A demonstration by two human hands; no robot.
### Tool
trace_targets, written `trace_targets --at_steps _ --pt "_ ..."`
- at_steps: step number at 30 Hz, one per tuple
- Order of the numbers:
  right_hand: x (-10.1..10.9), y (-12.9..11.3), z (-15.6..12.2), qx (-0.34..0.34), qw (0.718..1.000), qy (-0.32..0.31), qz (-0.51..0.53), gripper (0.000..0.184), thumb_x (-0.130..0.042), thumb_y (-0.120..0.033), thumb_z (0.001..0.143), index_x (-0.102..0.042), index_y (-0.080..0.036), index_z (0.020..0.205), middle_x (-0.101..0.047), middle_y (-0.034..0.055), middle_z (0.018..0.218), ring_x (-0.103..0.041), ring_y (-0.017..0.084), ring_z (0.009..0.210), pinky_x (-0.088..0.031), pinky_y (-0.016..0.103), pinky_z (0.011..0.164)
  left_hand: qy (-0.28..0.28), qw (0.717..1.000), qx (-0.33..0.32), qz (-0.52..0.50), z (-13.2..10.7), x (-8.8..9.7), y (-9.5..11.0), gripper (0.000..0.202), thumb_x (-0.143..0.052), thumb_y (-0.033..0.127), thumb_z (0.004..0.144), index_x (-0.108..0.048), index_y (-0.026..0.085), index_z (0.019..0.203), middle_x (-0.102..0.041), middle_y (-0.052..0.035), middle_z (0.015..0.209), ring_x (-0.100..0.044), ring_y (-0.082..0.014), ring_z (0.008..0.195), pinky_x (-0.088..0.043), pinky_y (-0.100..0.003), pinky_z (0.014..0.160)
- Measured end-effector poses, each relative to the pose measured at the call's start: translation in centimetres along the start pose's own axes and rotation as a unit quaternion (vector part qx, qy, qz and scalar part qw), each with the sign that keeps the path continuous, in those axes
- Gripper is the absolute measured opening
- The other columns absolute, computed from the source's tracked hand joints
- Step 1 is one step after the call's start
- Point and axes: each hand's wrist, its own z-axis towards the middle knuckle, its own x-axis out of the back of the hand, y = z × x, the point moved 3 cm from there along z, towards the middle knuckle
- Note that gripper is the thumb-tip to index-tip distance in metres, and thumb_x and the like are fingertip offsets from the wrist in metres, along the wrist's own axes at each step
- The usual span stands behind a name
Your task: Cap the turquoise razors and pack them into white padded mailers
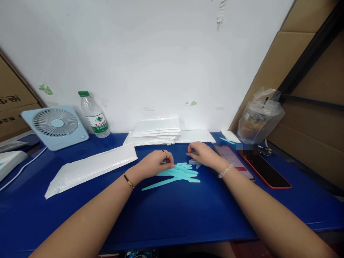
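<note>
hands at a pile of teal strips on a blue table

head view: in the middle of the frame the left hand (pixel 157 163) is curled into a loose fist, a ring on one finger, thumb and fingertips pinched together on the left edge of the teal strips (pixel 180 172). the strips lie in a loose fan on the blue table (pixel 174 215), and one long strip (pixel 158 184) sticks out toward the lower left. just right of centre the right hand (pixel 202 153), with a bead bracelet at the wrist, is bent palm down over some small pale pieces (pixel 194 162) at the upper right edge of the pile. its fingertips touch them, but whether they grip one cannot be told.

left of centre a white padded mailer (pixel 91 166) lies flat, well apart from the hands. behind the hands, against the wall, sits a stack of white mailers (pixel 157 130). in the upper left stand a pale blue fan (pixel 56 125) and a water bottle (pixel 94 114), side by side. right of the right wrist lie two phones, one with a lit screen (pixel 235 161) and one in a red case (pixel 264 170), close together. behind them, at the right, a drink cup in a plastic bag (pixel 259 116) leans by the cardboard.
</note>
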Motion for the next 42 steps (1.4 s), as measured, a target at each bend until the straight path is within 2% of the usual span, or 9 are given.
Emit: trace_targets --at_steps 4,8,13,18,25,29,33,38,42 --pt "0.9 0.5 0.0 -0.076 0.986 0.044 0.140 0.015 -0.058 -0.034 0.080 -0.059 -0.019 0.084 -0.063 0.0015 0.074 -0.056 0.013 0.062 -0.042 0.025 0.058 0.036 0.993 0.082 -0.082 0.2 0.4 -1.7 0.025 -0.044 0.042 0.086 -0.054 0.020 0.086 -0.062 0.0002 0.075 -0.050 -0.0126 0.063 -0.036 -0.023 0.056" --pt "1.0 1.3 -0.1 -0.131 0.952 0.021 0.275 0.026 -0.064 -0.040 0.075 -0.064 -0.018 0.088 -0.064 0.0024 0.070 -0.059 0.013 0.058 -0.045 0.025 0.055 0.086 0.987 0.100 -0.092 0.5 0.9 -3.0 0.027 -0.043 0.042 0.086 -0.054 0.019 0.082 -0.058 0.0012 0.068 -0.047 -0.0122 0.060 -0.035 -0.024 0.057" --pt "0.5 2.0 -0.1 -0.154 0.924 0.024 0.349 0.030 -0.067 -0.040 0.072 -0.067 -0.018 0.094 -0.066 0.0038 0.070 -0.060 0.014 0.062 -0.046 0.026 0.056 0.121 0.982 0.107 -0.095 0.5 1.2 -3.7 0.036 -0.041 0.047 0.085 -0.061 0.018 0.085 -0.063 -0.0016 0.080 -0.050 -0.0138 0.065 -0.038 -0.026 0.061" --pt "0.3 1.4 -0.1 -0.161 0.895 0.021 0.416 0.025 -0.071 -0.034 0.067 -0.069 -0.016 0.085 -0.070 0.0071 0.082 -0.063 0.016 0.074 -0.050 0.029 0.069 0.154 0.977 0.112 -0.095 0.5 1.2 -4.0 0.030 -0.054 0.044 0.078 -0.063 0.020 0.093 -0.064 -0.0013 0.088 -0.055 -0.0179 0.082 -0.042 -0.028 0.074" --pt "0.5 0.9 0.0 -0.134 0.860 0.032 0.492 0.029 -0.074 -0.032 0.065 -0.064 -0.016 0.088 -0.069 0.0052 0.080 -0.067 0.018 0.079 -0.051 0.029 0.068 0.168 0.977 0.122 -0.050 0.5 1.3 -4.2 0.026 -0.055 0.042 0.076 -0.063 0.022 0.091 -0.064 -0.0009 0.090 -0.056 -0.0190 0.085 -0.042 -0.029 0.075" --pt "0.5 0.8 0.0 -0.134 0.867 0.026 0.479 0.029 -0.074 -0.031 0.066 -0.064 -0.015 0.087 -0.070 0.0062 0.079 -0.067 0.019 0.079 -0.051 0.029 0.067 0.166 0.976 0.129 -0.053 0.5 1.3 -4.3 0.027 -0.054 0.043 0.076 -0.063 0.022 0.092 -0.065 -0.0008 0.090 -0.056 -0.0186 0.084 -0.042 -0.029 0.074" --pt "0.5 0.9 0.0 -0.133 0.876 0.037 0.462 0.027 -0.074 -0.031 0.064 -0.068 -0.015 0.085 -0.071 0.0070 0.082 -0.067 0.019 0.081 -0.052 0.033 0.077 0.166 0.975 0.128 -0.066 0.4 1.3 -4.3 0.031 -0.052 0.045 0.078 -0.062 0.021 0.094 -0.064 -0.0007 0.091 -0.056 -0.0180 0.083 -0.042 -0.028 0.073" --pt "0.7 1.1 0.0 -0.118 0.888 0.089 0.436 0.026 -0.077 -0.031 0.058 -0.069 -0.017 0.078 -0.071 0.0062 0.088 -0.065 0.019 0.083 -0.051 0.037 0.084 0.159 0.976 0.132 -0.072 0.4 1.3 -4.2 0.031 -0.051 0.045 0.079 -0.062 0.021 0.094 -0.065 -0.0006 0.090 -0.056 -0.0179 0.082 -0.042 -0.029 0.074" --pt "1.0 0.5 0.0 -0.073 0.910 0.124 0.389 0.022 -0.075 -0.033 0.062 -0.069 -0.016 0.074 -0.070 0.0066 0.088 -0.065 0.019 0.083 -0.052 0.038 0.083 0.163 0.976 0.124 -0.074 0.4 1.3 -4.1 0.030 -0.053 0.045 0.079 -0.063 0.021 0.093 -0.065 -0.0012 0.091 -0.056 -0.0182 0.083 -0.042 -0.029 0.075"
